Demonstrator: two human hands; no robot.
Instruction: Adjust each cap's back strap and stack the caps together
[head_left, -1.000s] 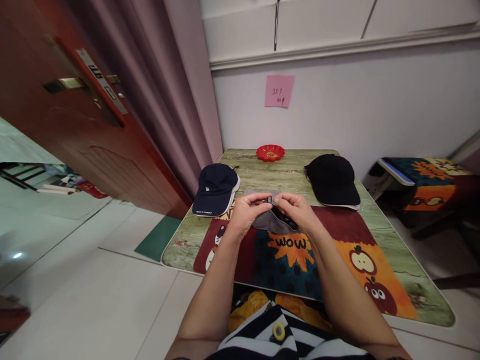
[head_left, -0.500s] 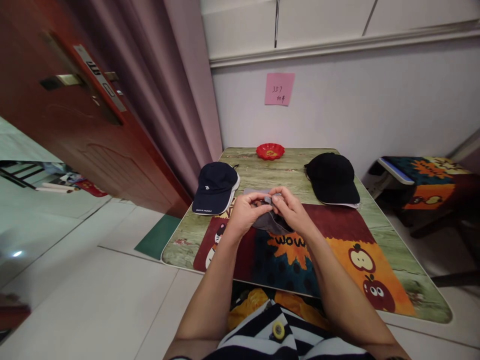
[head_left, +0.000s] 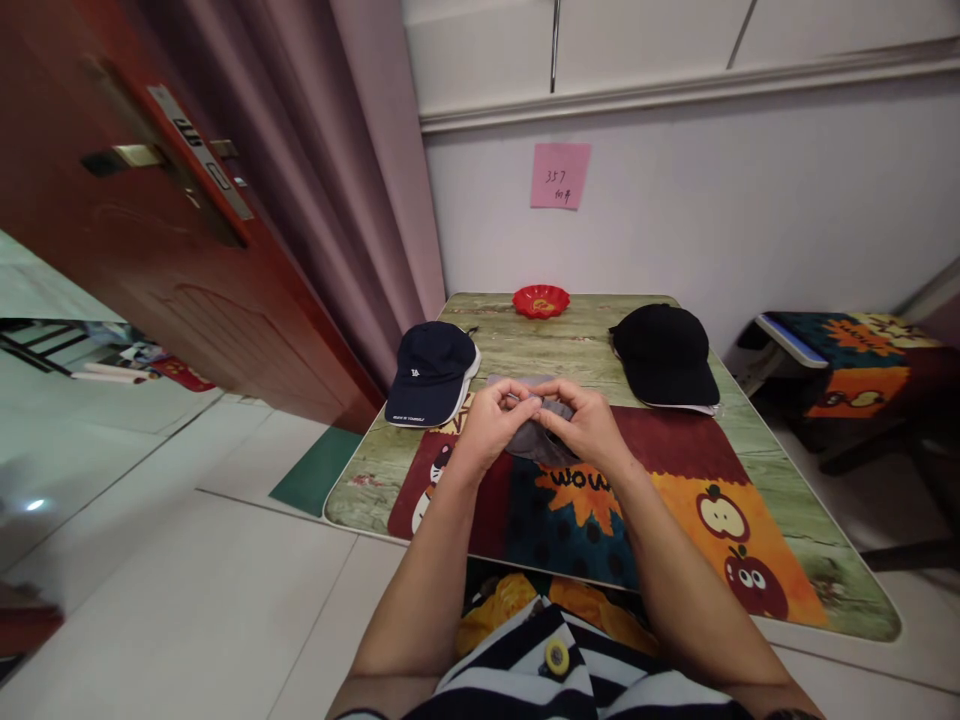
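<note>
A grey cap (head_left: 534, 442) lies low over the printed mat (head_left: 585, 545), mostly covered by my hands. My left hand (head_left: 491, 425) pinches the cap's strap from the left side. From the right, my right hand (head_left: 581, 420) grips the same strap, its fingertips almost touching those of my left hand. The fingers hide the strap's fastening. On the table's left side rests a navy cap (head_left: 431, 370) with white edging. A black cap (head_left: 664, 355) sits at the right.
A red scalloped dish (head_left: 541, 301) stands at the back of the wood-patterned table (head_left: 367, 490). A pink note (head_left: 560, 176) is on the wall. A door (head_left: 225, 300) and a curtain (head_left: 352, 180) border the left. A stool (head_left: 862, 350) stands at the right.
My right hand's fingers have drawn down and inward, closer to my left fingertips, covering more of the strap. The other caps have stayed put.
</note>
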